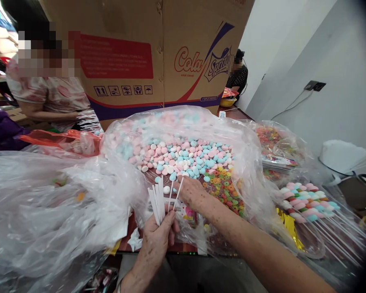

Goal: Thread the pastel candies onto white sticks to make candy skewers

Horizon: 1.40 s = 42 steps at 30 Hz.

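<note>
The right forearm (256, 240) lies nearest the camera, running forward and leftward to the right hand (191, 192), whose fingers curl at the tip of the rightmost stick (178, 193); what they grip is hidden. The left hand (158, 238) closes around a fan of white sticks (160, 203), long axes pointing away toward the pastel candies (183, 156). The right hand is nearer these; ring gummies (224, 189) lie rightward.

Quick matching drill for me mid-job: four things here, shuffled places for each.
1. bundle of thin white sticks
2. small multicoloured ring-shaped candies
3. large brown cardboard box
4. pastel candy skewers

A. standing at the back
B. lying at far right
C. held in the left hand
D. beside loose pink, blue and white candies

Pairs: 1-C; 2-D; 3-A; 4-B
</note>
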Tool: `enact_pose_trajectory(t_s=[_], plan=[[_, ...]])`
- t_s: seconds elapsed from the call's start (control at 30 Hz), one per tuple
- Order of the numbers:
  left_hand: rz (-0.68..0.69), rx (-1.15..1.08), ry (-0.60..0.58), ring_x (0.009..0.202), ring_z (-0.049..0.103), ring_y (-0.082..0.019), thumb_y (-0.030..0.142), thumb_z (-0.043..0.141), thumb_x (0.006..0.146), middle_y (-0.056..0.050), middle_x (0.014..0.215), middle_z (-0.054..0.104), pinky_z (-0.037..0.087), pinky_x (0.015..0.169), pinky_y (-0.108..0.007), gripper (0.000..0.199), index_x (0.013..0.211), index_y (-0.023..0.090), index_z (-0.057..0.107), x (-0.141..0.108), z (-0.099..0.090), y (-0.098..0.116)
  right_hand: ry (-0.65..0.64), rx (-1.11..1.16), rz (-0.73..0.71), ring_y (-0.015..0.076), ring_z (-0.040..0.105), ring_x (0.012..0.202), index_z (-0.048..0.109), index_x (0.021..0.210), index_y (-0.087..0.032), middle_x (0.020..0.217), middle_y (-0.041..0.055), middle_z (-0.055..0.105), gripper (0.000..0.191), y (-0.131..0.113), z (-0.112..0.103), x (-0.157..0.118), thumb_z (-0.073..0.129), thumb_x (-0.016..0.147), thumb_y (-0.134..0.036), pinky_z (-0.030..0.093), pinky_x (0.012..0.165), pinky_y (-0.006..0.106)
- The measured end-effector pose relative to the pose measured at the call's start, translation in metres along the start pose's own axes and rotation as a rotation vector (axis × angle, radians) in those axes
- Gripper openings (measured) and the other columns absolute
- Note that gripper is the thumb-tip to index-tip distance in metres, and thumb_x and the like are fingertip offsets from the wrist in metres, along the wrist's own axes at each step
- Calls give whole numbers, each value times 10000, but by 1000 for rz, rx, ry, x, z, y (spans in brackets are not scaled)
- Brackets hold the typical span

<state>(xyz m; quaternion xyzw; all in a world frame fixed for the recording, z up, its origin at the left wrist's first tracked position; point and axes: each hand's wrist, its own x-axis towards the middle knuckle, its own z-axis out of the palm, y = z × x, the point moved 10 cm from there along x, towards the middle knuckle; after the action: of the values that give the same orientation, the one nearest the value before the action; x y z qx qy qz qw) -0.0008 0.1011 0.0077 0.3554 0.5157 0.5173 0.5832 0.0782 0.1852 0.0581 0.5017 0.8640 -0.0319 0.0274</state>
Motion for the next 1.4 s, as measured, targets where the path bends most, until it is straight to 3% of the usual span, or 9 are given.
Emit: enact_pose_trajectory(t_s=[0.13,0.27,0.37,0.5,0.67,0.83,1.07,1.23,1.4], plan=[[-6,11,-1,259,392,-37,495,696,714,53,467,590,182,279,-144,385,817,134,612,0,0,-3,147,284,98,185,569,830,608,902,-175,921,62,624,156,20,-17,-10,522,792,-105,425,688,276],[9,10,-22,263,384,-27,482,679,739,50,469,586,197,285,-142,349,734,143,592,0,2,-2,350,778,192,126,477,627,561,879,-197,689,-36,520,110,67,-33,-27,515,779,-193,381,596,242],[-8,-4,-11,263,396,-35,484,691,727,55,468,587,202,285,-141,360,790,140,604,-1,1,-3,401,982,216,123,475,623,567,894,-198,694,-44,514,157,93,-36,-36,534,747,-245,373,579,237],[-20,-2,-8,261,397,-35,499,708,704,52,466,589,206,287,-141,393,797,132,606,-1,1,-4,298,788,230,128,480,606,616,856,-197,659,-40,532,142,91,-26,-37,527,745,-195,373,596,240],[-15,-1,-17,264,398,-38,503,701,706,54,468,588,212,289,-144,393,804,134,605,-1,2,-4,252,440,116,184,575,871,673,913,-180,909,63,640,219,66,-14,-30,482,819,-130,408,813,281],[-18,3,-16,265,393,-41,492,704,702,54,463,586,221,292,-151,382,797,136,605,-2,3,-3,195,395,159,198,568,945,656,973,-179,980,80,659,222,66,-6,-28,495,828,-129,394,835,279],[-33,-12,-22,268,391,-45,484,714,696,52,457,583,213,301,-161,376,796,139,602,-2,4,-2,171,458,257,165,511,705,572,1025,-185,841,20,611,243,70,7,-32,531,788,-158,362,650,259],[-34,-8,-31,267,387,-44,500,719,684,50,457,580,208,300,-163,392,780,136,613,-1,4,-3,284,382,171,193,529,887,581,992,-165,1005,77,575,227,62,-6,-36,514,793,-78,413,787,285],[-17,13,-41,289,406,-46,482,681,750,51,487,590,226,311,-159,362,831,136,611,-2,3,-7,244,192,58,212,529,926,587,916,-164,1000,105,564,206,49,-6,-43,473,828,-17,444,779,292]])
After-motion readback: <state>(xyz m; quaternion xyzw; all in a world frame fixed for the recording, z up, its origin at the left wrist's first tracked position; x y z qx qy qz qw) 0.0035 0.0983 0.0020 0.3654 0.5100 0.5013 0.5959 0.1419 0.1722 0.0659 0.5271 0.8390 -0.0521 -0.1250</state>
